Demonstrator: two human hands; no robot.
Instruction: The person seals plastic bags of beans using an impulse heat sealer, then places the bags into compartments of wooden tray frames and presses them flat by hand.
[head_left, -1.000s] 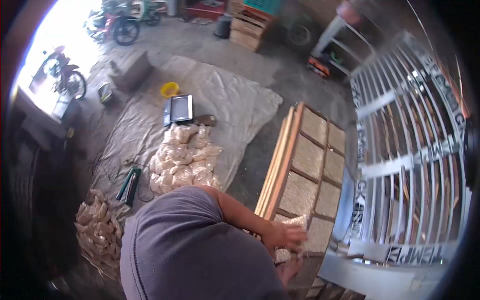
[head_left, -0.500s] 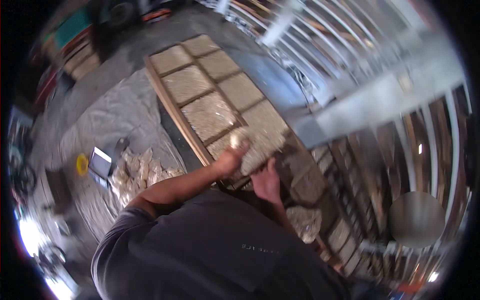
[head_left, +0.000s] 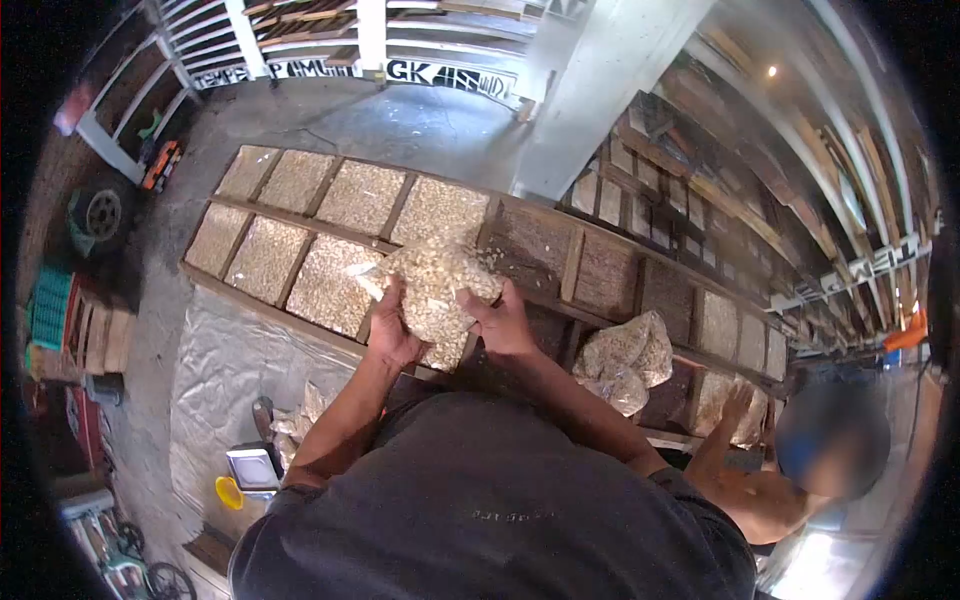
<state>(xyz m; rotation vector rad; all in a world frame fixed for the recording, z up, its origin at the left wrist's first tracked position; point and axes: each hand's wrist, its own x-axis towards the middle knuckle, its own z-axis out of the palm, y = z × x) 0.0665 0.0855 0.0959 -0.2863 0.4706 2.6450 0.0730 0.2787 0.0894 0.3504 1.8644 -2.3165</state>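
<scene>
A clear plastic bag of pale soybeans (head_left: 435,285) hangs over the wooden frame (head_left: 270,310), between my two hands. My left hand (head_left: 396,335) grips its left side, thumb up on the front. On the right side, my right hand (head_left: 500,322) closes on the plastic with thumb and fingers. Some loose beans show at the bag's upper right. Flat compartments of beans (head_left: 265,260) lie to the left of the bag, and bare dark compartments (head_left: 605,270) lie to its right.
A filled bag (head_left: 630,360) rests on the frame at right. Another person's hand (head_left: 737,402) touches a compartment farther right. On the floor sheet (head_left: 215,370) at left are more bags (head_left: 300,420), a white scale (head_left: 253,470) and a yellow ring-shaped item (head_left: 229,492). A white pillar (head_left: 590,95) stands behind.
The view has swung round, bringing the other person's arm into sight at right. My right hand, earlier with fingers extended at the bag's edge, now grips it. My hands hold the bag from both sides.
</scene>
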